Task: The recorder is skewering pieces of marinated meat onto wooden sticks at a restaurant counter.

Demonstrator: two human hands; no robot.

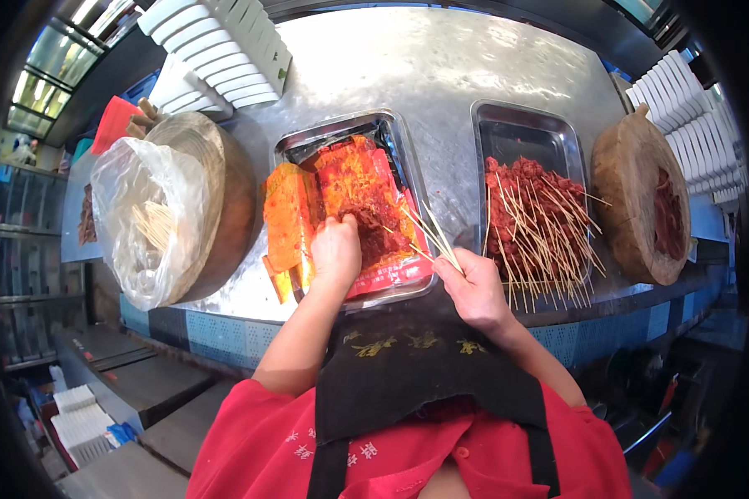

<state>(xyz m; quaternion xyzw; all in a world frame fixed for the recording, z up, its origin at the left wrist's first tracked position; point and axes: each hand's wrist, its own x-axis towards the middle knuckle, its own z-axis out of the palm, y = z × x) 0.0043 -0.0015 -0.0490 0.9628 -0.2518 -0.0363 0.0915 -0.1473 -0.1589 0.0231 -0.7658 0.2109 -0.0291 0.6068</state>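
My left hand (338, 248) has its fingertips in the dark red marinated meat (374, 234), which lies on a sauce-smeared red and orange plastic package (349, 171) in a metal tray (415, 181). In my right hand (471, 284) are several thin bamboo skewers (437, 234), pointing up and left over that tray's right edge; small meat pieces are by the tips of the lower ones. To the right, a second metal tray (524, 115) holds a heap of skewered red meat (527, 181), with many bare stick ends towards me.
At left, an open plastic bag (115, 218) with bamboo skewers (155, 224) rests against a round wooden block (231, 206). Another wooden block (624, 218) with meat strips (668, 212) stands at right. White stacked containers (225, 53) rise at the back left, more (680, 118) at the right.
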